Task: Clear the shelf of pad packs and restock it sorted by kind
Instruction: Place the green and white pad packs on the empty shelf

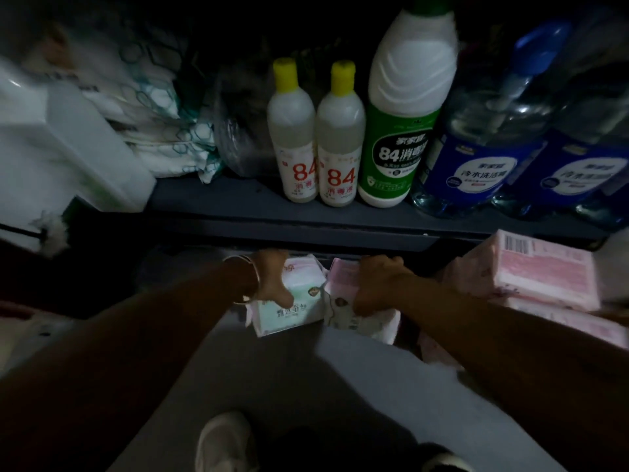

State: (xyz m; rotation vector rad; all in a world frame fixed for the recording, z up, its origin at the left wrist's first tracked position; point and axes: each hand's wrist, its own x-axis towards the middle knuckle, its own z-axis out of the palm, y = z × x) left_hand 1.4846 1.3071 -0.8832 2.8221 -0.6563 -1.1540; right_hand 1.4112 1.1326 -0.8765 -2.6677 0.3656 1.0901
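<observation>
- A pale green pad pack (289, 301) is gripped by the left hand (272, 277), fingers curled over its top, at the lower shelf's mouth.
- A pink pad pack (343, 301) just beside it is clasped likewise by the right hand (377, 284).
- Further pink packs (544, 274) are stacked to the right.
- The two kinds are best kept apart, each pack being held squarely and drawn level.

The scene was dim, with the far shelf recess lost in black. Light fell brightest on the bottles (343, 137) at centre. Wide-angle bending and blur smeared the left and right edges.
</observation>
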